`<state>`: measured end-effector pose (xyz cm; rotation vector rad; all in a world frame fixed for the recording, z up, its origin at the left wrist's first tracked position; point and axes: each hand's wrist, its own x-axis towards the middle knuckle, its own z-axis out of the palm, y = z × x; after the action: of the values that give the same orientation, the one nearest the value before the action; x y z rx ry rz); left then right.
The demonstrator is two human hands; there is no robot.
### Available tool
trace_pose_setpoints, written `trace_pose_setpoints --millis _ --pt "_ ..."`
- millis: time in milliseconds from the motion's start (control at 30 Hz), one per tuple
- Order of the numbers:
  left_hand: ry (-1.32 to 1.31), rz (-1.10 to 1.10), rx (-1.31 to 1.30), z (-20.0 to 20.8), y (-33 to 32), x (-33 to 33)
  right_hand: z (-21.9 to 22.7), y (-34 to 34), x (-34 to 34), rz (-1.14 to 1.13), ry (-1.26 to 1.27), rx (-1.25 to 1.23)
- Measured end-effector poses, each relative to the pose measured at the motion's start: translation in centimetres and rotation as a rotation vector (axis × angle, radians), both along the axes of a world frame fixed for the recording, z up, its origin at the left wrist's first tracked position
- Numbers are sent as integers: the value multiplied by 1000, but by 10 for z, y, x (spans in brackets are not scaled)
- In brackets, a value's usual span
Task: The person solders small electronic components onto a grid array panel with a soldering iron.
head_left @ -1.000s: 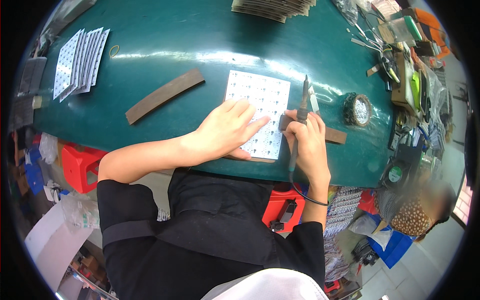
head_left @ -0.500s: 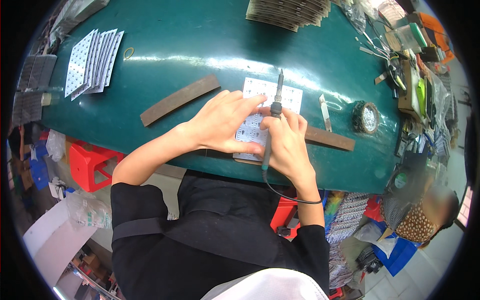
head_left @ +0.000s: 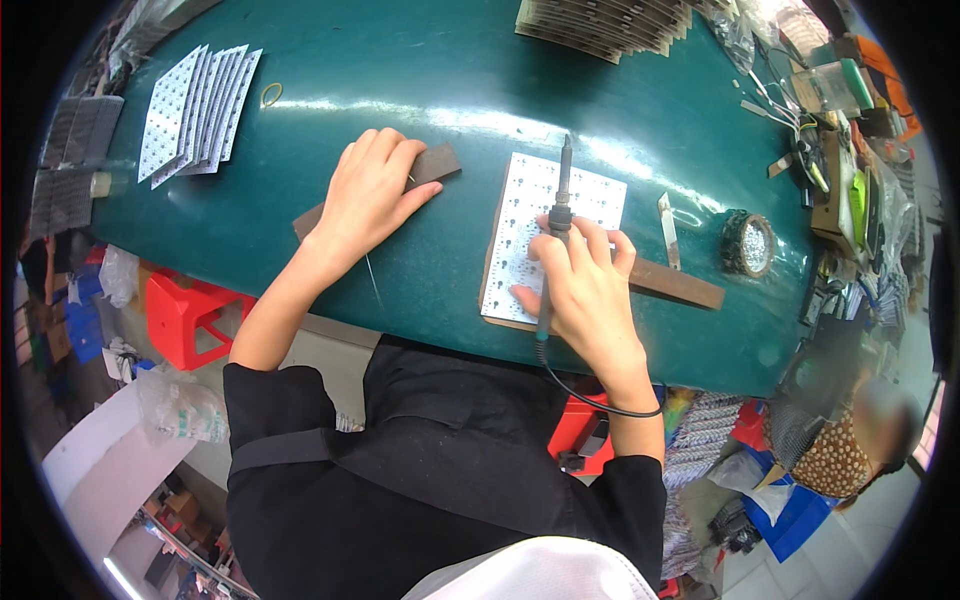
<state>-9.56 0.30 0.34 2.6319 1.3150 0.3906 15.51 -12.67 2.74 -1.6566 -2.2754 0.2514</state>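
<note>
My right hand [head_left: 597,285] is closed round the grey handle of a soldering iron [head_left: 561,190], its tip pointing away from me. It rests over a white circuit board [head_left: 515,225] patterned with small dark marks, which lies on a brown backing. To the left, my left hand [head_left: 365,190] lies over a brown wooden bar [head_left: 440,160] with its fingers curled. A thin solder wire [head_left: 371,275] shows below that hand and a short end pokes out near the thumb; the grip on it is partly hidden.
Another wooden bar [head_left: 680,284] sits right of the board, near a metal blade [head_left: 668,230] and a tape roll [head_left: 748,243]. White boards [head_left: 195,115] lean at the far left beside a rubber band [head_left: 271,95]. More boards [head_left: 605,25] are stacked at the back. A person sits lower right.
My left hand has left the circuit board and moved leftward onto the wooden bar, uncovering the board's left side. My right hand still holds the soldering iron over the board.
</note>
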Motion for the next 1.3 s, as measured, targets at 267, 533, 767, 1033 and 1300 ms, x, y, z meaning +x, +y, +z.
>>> trace_pose_setpoints --millis 267,533,767,1033,1300 --pt "-107 -308 38 21 -31 17 -3 -2 1 -8 18 0" --pt "-83 -347 -33 21 -32 23 -2 -1 1 -18 64 -19" --pt "-727 -245 -1254 52 4 6 -5 -12 7 -170 658 21" --pt "-598 -18 -447 29 1 50 -10 -4 -4 -501 893 101" --pt "-542 -136 -261 1 11 78 -13 6 -2 -451 833 183"
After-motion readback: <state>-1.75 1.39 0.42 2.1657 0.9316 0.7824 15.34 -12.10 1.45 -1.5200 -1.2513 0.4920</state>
